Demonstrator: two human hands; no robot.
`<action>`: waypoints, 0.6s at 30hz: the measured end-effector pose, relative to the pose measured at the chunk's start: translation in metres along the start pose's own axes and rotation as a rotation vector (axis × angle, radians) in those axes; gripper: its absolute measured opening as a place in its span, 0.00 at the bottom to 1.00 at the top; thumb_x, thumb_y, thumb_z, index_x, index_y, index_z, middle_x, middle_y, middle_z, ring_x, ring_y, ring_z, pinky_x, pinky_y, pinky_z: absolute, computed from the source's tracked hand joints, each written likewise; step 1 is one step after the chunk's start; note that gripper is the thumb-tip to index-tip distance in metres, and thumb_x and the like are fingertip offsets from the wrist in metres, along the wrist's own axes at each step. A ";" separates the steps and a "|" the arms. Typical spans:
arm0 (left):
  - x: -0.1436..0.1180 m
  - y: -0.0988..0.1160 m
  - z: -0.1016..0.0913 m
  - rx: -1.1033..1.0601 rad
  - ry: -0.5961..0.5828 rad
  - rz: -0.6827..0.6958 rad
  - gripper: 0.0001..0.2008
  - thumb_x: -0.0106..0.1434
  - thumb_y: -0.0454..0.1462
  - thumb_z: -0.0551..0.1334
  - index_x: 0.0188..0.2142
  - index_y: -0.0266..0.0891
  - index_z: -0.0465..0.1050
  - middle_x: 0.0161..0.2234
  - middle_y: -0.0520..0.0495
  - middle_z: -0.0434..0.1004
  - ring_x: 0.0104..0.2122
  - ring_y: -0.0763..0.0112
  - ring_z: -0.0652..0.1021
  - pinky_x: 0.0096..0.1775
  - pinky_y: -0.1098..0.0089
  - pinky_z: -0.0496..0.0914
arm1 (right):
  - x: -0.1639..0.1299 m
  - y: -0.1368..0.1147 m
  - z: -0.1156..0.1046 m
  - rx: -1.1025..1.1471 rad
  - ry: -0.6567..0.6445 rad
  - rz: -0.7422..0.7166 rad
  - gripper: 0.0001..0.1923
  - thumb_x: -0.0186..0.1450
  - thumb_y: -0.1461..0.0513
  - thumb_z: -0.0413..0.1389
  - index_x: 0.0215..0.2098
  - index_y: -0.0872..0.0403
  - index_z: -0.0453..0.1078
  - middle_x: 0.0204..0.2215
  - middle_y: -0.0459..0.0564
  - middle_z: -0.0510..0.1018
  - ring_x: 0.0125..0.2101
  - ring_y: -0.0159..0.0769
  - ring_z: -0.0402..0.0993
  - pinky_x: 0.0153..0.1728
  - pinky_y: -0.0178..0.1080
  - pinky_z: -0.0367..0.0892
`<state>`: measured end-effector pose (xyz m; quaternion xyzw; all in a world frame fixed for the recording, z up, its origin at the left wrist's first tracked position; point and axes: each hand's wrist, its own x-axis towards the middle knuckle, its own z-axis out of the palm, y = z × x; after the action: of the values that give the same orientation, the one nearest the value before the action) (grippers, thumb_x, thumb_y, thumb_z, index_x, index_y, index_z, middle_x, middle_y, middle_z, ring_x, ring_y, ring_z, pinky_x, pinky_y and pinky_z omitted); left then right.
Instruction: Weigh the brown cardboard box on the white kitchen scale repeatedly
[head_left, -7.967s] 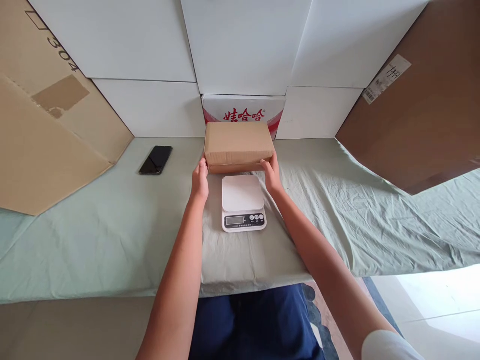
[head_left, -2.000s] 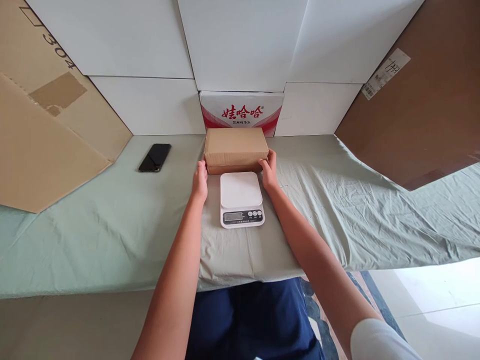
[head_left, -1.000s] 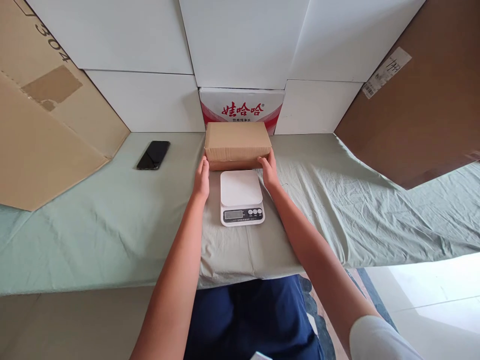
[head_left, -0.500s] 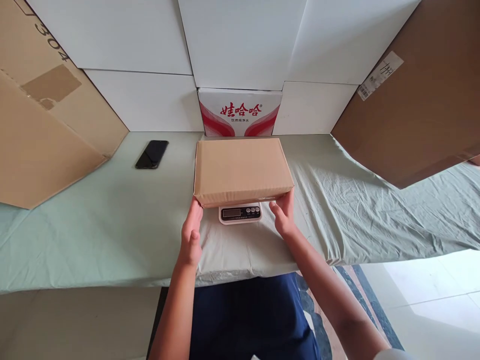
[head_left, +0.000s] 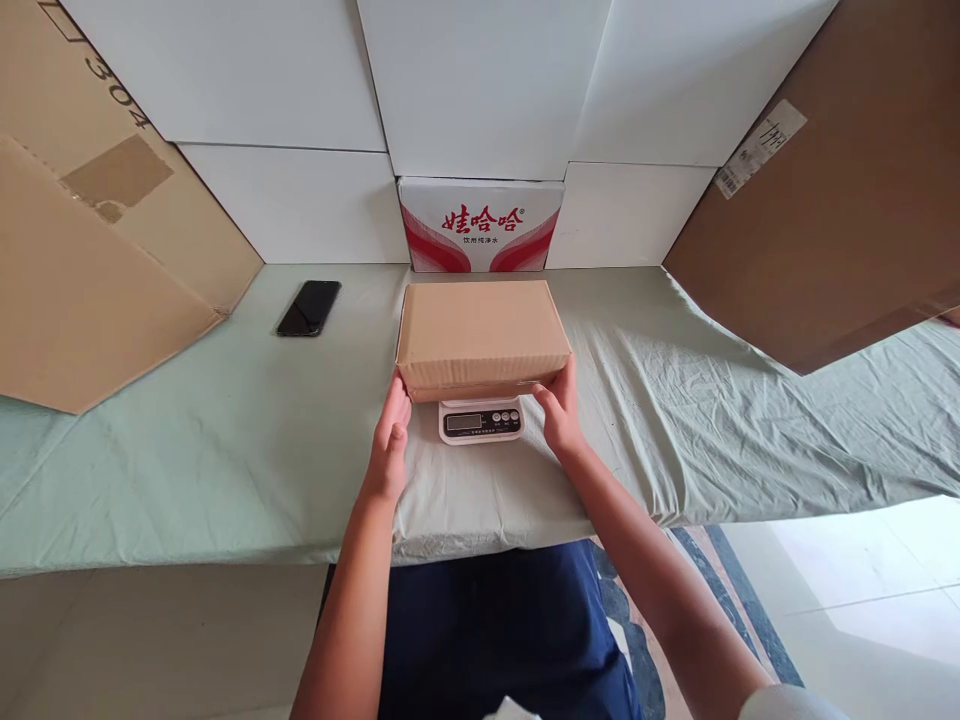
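Observation:
A closed brown cardboard box is over a small white digital scale near the middle of the table. Only the front of the scale, with its dark display and round buttons, shows; the box hides the rest. My left hand presses along the box's left front corner, fingertips against the side. At the right front corner my right hand grips the box, thumb on the front face and fingers round the side. Whether the box's full weight is on the scale I cannot tell.
A black smartphone lies on the green-grey cloth to the left. Behind stands a red-and-white carton against white panels. Large cardboard sheets flank the table, one on the left and one on the right.
The box has come down lower, closer to the scale, and looks smaller. Both hands have moved with it, still at its front corners. The camera view has shifted slightly.

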<state>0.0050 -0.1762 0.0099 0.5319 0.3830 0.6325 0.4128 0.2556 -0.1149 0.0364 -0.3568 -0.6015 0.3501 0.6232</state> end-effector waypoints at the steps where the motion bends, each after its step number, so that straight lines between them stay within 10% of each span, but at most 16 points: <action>1: 0.000 -0.001 0.000 -0.003 0.000 -0.003 0.45 0.65 0.65 0.54 0.74 0.50 0.53 0.76 0.43 0.48 0.75 0.51 0.51 0.73 0.51 0.47 | 0.001 0.000 0.000 0.000 -0.005 -0.007 0.39 0.64 0.45 0.59 0.70 0.41 0.55 0.66 0.53 0.67 0.69 0.54 0.59 0.69 0.63 0.60; 18: 0.001 -0.005 0.000 -0.024 -0.020 0.015 0.41 0.67 0.63 0.54 0.74 0.52 0.54 0.76 0.45 0.51 0.75 0.54 0.52 0.73 0.51 0.47 | 0.000 0.004 0.000 0.014 0.018 0.024 0.41 0.63 0.49 0.60 0.70 0.42 0.53 0.69 0.52 0.64 0.71 0.52 0.55 0.72 0.60 0.56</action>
<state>0.0058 -0.1732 0.0061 0.5360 0.3673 0.6349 0.4180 0.2553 -0.1125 0.0326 -0.3629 -0.5890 0.3583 0.6269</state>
